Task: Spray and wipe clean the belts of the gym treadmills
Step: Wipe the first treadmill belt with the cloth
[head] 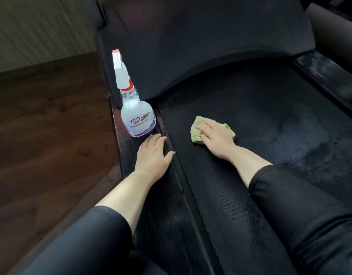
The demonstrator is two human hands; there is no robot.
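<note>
Nearest the camera, two forearms in black sleeves reach forward: the left hand [153,155] lies flat with relaxed fingers on the left side rail [163,205] of the treadmill, grasping nothing, its fingertips just short of the spray bottle [137,116]. The right hand [216,139] presses down with straight fingers on a crumpled yellow-green cloth [197,126], which lies on the black belt [250,108] near its left edge; damp-looking patches show on the belt to the right. The clear bottle with its white and red trigger stands upright on the rail, just beside the black motor cover [201,46], with dark wood flooring [52,135] to the left.
</note>
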